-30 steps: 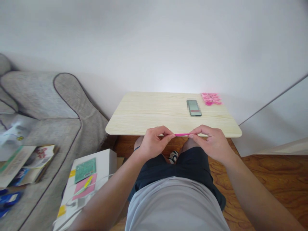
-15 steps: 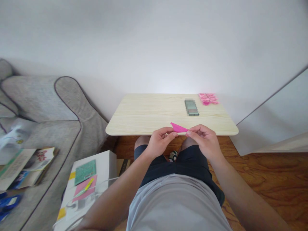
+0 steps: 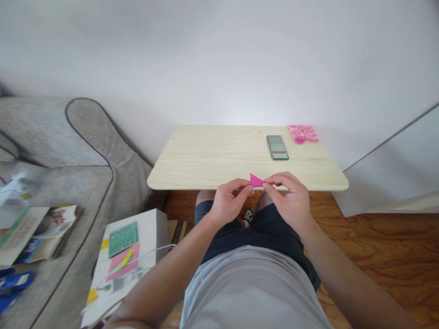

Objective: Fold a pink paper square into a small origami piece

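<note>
A small piece of bright pink paper [image 3: 256,180], folded to a tapering shape, is held just above the front edge of the pale wooden table [image 3: 206,157]. My left hand [image 3: 232,198] pinches its left side between thumb and fingers. On the right side, the fingertips of my right hand [image 3: 288,194] are closed on the paper too, hiding that end. Beyond my hands a phone [image 3: 277,147] lies on the table, its screen blurred. Several pink folded pieces [image 3: 303,133] sit in a bunch at the far right corner.
On the left, a white box [image 3: 156,228] carries a green board [image 3: 123,239], pink paper [image 3: 118,269], a yellow cutter [image 3: 127,257] and white cables. A grey sofa [image 3: 92,151] with magazines [image 3: 51,233] stands further left. The wall borders the table's back edge.
Both hands have moved closer together, and less of the pink paper shows between them. The view has shifted slightly; the phone and pink bunch lie where they were.
</note>
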`<state>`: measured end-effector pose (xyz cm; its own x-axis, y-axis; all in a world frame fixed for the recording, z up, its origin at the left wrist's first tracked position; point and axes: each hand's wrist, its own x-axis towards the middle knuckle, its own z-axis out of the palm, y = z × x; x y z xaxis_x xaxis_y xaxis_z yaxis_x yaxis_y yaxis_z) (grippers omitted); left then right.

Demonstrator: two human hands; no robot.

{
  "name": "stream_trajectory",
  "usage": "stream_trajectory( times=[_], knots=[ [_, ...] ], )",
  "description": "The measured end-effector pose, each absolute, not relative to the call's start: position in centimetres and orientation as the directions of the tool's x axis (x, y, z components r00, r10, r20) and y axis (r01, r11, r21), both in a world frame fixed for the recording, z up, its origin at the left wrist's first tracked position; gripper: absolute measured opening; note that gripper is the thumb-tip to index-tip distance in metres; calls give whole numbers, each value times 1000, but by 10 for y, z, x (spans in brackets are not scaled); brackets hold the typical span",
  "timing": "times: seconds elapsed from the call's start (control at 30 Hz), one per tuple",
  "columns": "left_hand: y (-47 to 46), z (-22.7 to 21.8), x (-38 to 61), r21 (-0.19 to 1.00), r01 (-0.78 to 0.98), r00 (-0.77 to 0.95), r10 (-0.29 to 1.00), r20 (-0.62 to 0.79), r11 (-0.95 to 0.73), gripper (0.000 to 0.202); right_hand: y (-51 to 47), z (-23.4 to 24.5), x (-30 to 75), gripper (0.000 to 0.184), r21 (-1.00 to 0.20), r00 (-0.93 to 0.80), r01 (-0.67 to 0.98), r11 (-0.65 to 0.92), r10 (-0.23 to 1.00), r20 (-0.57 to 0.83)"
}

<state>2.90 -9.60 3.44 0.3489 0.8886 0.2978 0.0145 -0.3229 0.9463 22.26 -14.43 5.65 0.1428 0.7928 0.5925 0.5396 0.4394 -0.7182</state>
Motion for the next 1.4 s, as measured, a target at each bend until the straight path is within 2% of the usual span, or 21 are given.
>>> stream_trajectory(
  times=[0.17,0.33,0.6,0.77,0.87,1.0,1.1,1.2,1.3,1.4],
  knots=[
    [-103,34,34,939,15,314,893,322,-344,21,-150,55,220,19,-528,76,674,517,662,746],
    [-104,34,33,920,57,295,887,356,-388,21,-151,56,219,24,-490,57,687,536,633,772],
    [-103,37,34,883,114,288,866,409,-455,17,-149,67,221,7,-627,88,604,493,740,667],
    [-105,40,34,833,175,269,839,473,-525,15,-151,71,222,3,-709,52,560,428,836,546],
    [-106,41,33,814,182,259,825,502,-552,17,-154,70,222,14,-793,46,508,336,909,415],
    [-106,40,32,826,162,251,832,494,-540,20,-157,66,222,33,-936,-24,310,168,985,169],
    [-105,41,33,882,87,237,870,433,-463,23,-156,62,221,37,-955,-45,236,177,984,172],
    [-104,45,37,941,-113,225,915,336,-318,28,-156,62,218,36,-957,-45,190,221,975,216],
    [-104,51,40,939,-297,245,937,249,-172,31,-157,64,215,35,-964,-65,115,240,970,234],
    [-105,56,41,925,-365,255,945,207,-104,31,-160,68,212,36,-967,-103,42,251,964,245]
  ],
)
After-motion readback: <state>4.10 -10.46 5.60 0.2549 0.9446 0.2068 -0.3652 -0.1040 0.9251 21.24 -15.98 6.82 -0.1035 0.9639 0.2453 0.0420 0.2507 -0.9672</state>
